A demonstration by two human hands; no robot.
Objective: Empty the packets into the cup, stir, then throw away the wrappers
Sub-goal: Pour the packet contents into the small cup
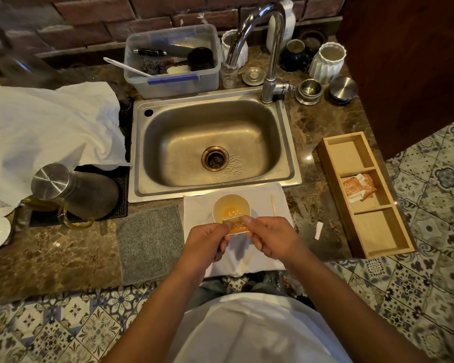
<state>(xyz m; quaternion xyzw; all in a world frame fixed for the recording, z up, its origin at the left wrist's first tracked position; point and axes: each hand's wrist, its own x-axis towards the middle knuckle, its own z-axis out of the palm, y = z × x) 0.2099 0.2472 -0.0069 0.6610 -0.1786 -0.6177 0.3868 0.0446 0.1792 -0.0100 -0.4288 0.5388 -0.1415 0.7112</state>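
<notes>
Orange packet pinched in both grips, left hand and right hand at opposite ends, held right over the cup on the counter so powder lands inside.

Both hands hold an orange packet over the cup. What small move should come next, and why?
Probably tear the packet open at one end. Left hand and right hand pinch its opposite ends just above the cup, and nothing pours from it. It looks still sealed, though that is hard to tell.
</notes>
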